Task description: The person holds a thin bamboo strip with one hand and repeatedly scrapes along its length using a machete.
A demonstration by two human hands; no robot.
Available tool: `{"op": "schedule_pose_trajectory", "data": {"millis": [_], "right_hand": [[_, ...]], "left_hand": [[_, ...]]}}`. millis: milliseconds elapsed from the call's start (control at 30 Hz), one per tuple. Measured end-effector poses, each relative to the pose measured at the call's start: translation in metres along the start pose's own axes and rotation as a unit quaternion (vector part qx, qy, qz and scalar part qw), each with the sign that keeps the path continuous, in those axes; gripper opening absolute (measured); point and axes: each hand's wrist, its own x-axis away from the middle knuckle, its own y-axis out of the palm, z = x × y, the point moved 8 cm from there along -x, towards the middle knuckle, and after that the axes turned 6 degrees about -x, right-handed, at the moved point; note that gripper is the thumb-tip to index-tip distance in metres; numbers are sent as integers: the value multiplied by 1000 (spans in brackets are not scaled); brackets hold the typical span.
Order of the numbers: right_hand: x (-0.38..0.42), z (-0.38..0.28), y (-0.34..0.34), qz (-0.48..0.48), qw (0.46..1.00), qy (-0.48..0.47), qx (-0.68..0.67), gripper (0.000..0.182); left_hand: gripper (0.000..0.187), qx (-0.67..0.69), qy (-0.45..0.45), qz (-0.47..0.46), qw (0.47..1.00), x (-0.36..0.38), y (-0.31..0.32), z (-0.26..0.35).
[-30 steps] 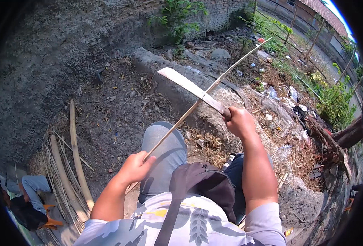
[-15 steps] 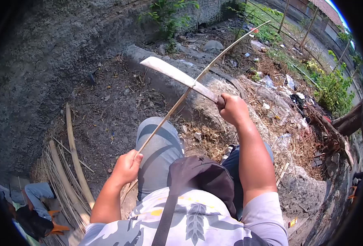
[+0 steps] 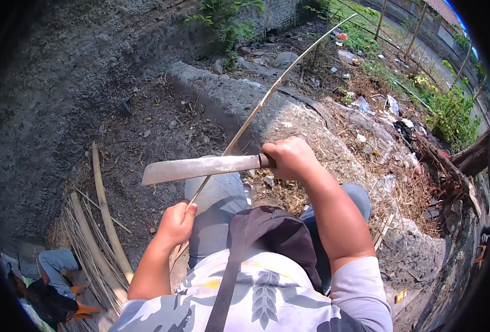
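My right hand (image 3: 292, 159) is closed around the dark handle of a machete (image 3: 203, 169), whose broad blade points left. The blade lies across a long, thin bamboo strip (image 3: 249, 119), low down and close to my left hand. My left hand (image 3: 177, 222) grips the strip's near end, beside my bent knee (image 3: 216, 193). From there the strip slants up and away to the right, with a node and a rough, lifted patch partway along it. Its far tip hangs over the grass at the back.
Bamboo poles and thin strips (image 3: 102, 213) lie on the ground at left. A rough wall (image 3: 51, 99) rises behind. A concrete ledge (image 3: 217, 83) crosses ahead; litter and dry straw (image 3: 386, 149) spread right. Another person (image 3: 54, 282) sits at lower left. A black bag (image 3: 272, 235) rests at my waist.
My right hand has drawn the machete down the bamboo strip toward my left hand, and the blade has turned to lie nearly level. My left hand keeps its grip.
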Motion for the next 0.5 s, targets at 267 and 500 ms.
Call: {"op": "schedule_pose_trajectory", "data": {"millis": [267,500], "right_hand": [[22,117,-17,93,966,240,-26,16],[18,90,-6,51,968,232,-77,26]], "left_hand": [[43,0,-2,-59,998,35,-14,-14],[49,39,-32,-28,998,48,6,-44]]}}
